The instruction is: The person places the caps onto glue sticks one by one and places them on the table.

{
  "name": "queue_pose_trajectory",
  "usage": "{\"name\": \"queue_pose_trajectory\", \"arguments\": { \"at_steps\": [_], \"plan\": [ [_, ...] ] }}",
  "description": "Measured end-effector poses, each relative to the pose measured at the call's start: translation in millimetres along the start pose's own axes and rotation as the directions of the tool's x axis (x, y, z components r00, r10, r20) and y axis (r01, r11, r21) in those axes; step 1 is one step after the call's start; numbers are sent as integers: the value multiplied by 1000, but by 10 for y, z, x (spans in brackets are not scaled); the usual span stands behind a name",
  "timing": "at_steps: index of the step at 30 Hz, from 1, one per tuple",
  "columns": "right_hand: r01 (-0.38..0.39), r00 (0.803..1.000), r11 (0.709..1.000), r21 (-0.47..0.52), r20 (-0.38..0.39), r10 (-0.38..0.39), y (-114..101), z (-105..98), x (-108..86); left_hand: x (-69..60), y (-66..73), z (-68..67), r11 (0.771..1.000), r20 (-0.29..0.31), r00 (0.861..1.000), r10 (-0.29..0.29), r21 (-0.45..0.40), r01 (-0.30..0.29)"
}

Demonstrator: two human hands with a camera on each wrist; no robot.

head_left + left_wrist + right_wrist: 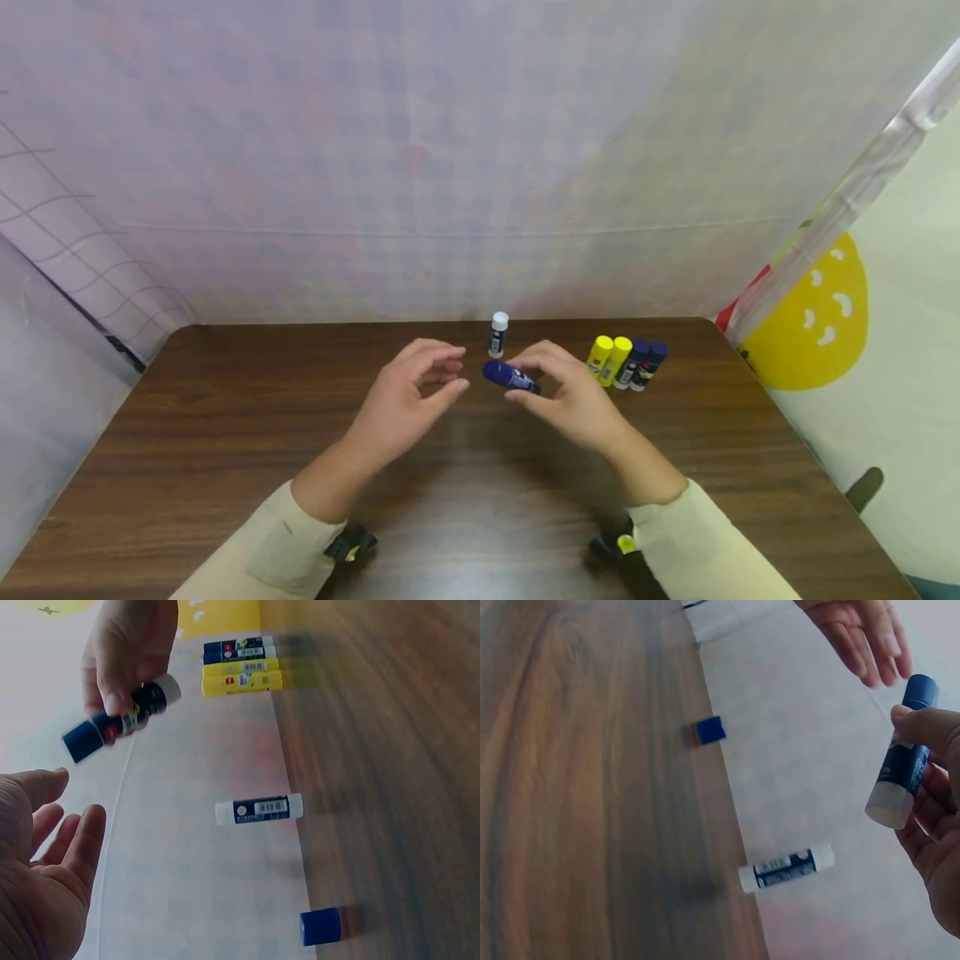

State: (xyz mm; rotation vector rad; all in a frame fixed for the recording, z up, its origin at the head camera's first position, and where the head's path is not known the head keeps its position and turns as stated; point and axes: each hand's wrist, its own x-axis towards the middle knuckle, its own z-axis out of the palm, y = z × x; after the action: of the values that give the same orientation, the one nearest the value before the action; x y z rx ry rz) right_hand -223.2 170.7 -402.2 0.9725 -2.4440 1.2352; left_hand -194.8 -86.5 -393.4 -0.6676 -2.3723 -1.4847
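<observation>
My right hand (pixel 573 396) pinches a glue stick (pixel 510 377) between thumb and fingers, tilted above the table; it has a dark blue cap and a white base. To its left, my left hand (pixel 405 400) hovers with loosely bent fingers, apart from the capped end and holding nothing. Behind the hands a second glue stick (pixel 498 335) with a dark label and white ends stands upright on the table. A loose blue cap (pixel 320 927) sits on the table in both wrist views; the head view does not show it.
Right of my right hand several glue sticks stand upright in a row: yellow ones (pixel 617 361) and dark blue ones (pixel 649 367). The brown wooden table (pixel 225 450) ends at a pale curtain (pixel 420 208) along its back.
</observation>
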Motion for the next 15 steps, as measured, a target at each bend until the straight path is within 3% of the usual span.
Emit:
{"name": "queue_pose_trajectory", "arguments": {
  "at_steps": [12, 15],
  "plan": [
    [-103, 978, 994, 30, -179, 106, 161, -357, -132, 156, -110, -24, 998, -52, 999, -9, 65, 13],
    [-116, 964, 987, 113, -225, 139, 224, -438, -174, 176, -179, -43, 995, -67, 997, -26, 94, 32]
  ]
}}
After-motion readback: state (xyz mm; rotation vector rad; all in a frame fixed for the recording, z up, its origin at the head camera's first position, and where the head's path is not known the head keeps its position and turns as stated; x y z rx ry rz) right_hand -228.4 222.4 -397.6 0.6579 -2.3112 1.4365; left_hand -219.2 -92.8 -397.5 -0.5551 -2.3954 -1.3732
